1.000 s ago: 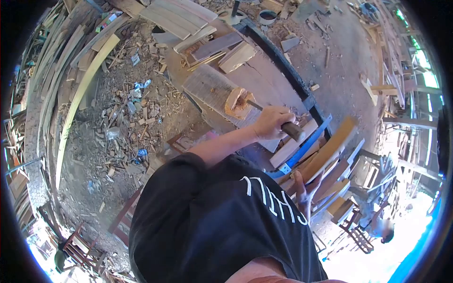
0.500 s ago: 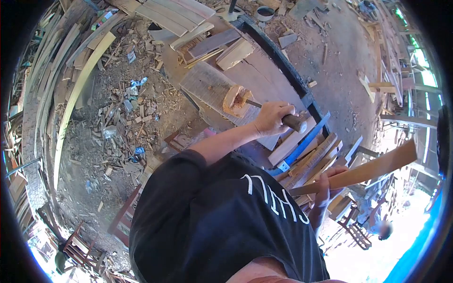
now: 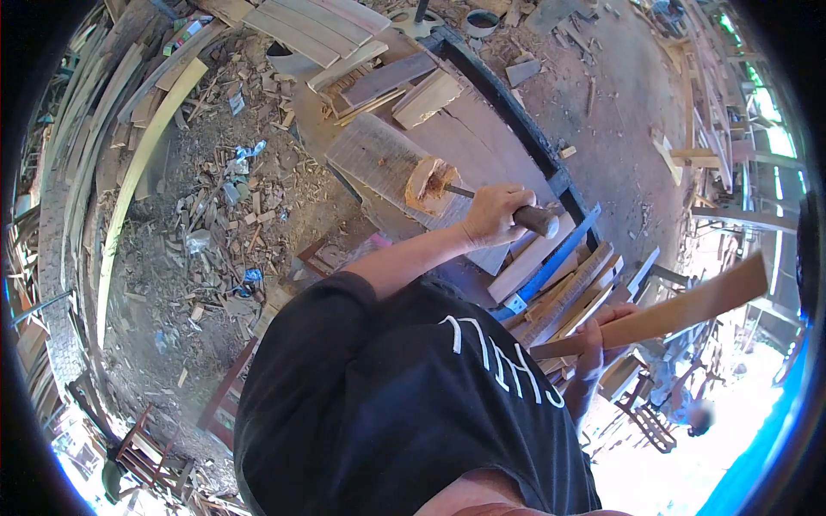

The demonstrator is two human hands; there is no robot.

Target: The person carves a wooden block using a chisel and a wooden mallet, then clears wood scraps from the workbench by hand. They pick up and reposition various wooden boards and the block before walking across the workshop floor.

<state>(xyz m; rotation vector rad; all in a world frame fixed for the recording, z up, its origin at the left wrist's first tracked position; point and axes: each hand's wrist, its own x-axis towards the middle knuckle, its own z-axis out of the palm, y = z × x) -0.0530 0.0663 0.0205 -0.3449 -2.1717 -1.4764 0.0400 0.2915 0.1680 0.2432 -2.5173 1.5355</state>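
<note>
From my remote seat, I see the left hand (image 3: pixel 495 218) closed around a chisel with a dark rounded handle and a thin metal shaft (image 3: pixel 460 191), its tip at the hollow of a rough, orange-brown wood piece (image 3: pixel 428 187). That piece rests on a grey, weathered wood block (image 3: pixel 372 156) on the brown wooden counter (image 3: pixel 508 150). Nearer my right side, the right hand (image 3: pixel 600 340) curls its fingers around a long, flat brown board (image 3: pixel 680 314), tilted beside the black shirt (image 3: pixel 404 387).

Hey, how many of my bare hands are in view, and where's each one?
2. Your left hand is near the centre, gripping a dark-handled metal chisel. Your right hand is lower right, around a long, flat brown wooden board.
</note>
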